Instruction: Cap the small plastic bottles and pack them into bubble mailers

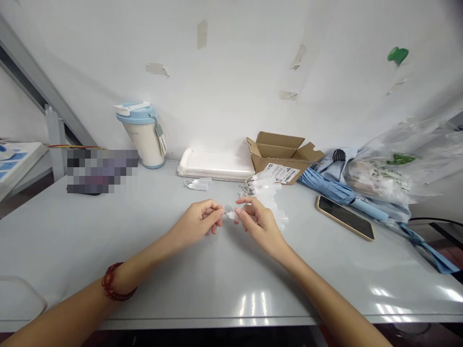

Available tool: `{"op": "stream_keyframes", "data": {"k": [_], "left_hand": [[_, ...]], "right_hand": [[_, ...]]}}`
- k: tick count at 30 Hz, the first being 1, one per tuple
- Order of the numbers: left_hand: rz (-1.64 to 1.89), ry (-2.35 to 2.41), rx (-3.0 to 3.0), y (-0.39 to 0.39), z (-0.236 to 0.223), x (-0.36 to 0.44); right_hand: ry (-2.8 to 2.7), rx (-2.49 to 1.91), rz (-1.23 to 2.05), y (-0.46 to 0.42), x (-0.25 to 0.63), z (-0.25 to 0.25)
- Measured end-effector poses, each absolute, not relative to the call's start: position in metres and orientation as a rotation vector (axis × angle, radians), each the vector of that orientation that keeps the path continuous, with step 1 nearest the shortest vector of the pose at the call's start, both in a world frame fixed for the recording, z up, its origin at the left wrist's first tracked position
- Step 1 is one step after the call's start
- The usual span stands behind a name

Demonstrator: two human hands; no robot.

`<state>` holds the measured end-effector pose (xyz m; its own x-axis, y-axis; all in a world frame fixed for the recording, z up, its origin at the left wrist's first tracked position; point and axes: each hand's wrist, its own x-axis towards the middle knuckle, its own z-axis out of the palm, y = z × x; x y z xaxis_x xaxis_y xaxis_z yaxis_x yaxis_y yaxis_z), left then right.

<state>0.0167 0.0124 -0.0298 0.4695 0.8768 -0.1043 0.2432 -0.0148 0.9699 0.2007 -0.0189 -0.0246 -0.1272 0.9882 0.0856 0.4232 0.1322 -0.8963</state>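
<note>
Between my two hands, just above the table, is a small translucent plastic bottle point(231, 215) with a white neck and a thin pale loop. My left hand point(204, 218) is closed, its thumb and forefinger pinched at the narrow end of this bottle. Bent fingers of my right hand point(258, 222) hold the bottle's other side, with the forefinger raised off it; much of the bottle is hidden behind them. Beyond the right hand lies a pile of similar bottles point(268, 189) with thin loops. Two more small bottles point(199, 184) lie apart, farther back and left of the pile.
A stack of white padded sheets point(217, 164) and an open cardboard box point(280, 156) stand along the wall. A cream tumbler point(142, 142) is at back left. On the right are a phone point(345, 218), a folded blue umbrella point(333, 190) and a plastic bag point(387, 178).
</note>
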Motion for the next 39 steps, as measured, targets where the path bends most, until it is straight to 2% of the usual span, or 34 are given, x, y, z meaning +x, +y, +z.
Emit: {"op": "stream_keyframes", "data": {"k": [4,31,39], "left_hand": [[0.758,1.102,1.490,0.0166,-0.0239,0.0143],[0.710,1.066,1.510,0.0088,-0.0224,0.0146],[0.724,0.924,1.294,0.0100,-0.0191,0.0107]], "right_hand": [[-1.683,-1.449,0.861,-0.0157,0.2049,-0.0220],[-1.607,-1.376,0.871,-0.0218,0.1974,-0.0274],[-1.630,-1.335,0.867,-0.0221,0.2015,-0.0229]]}}
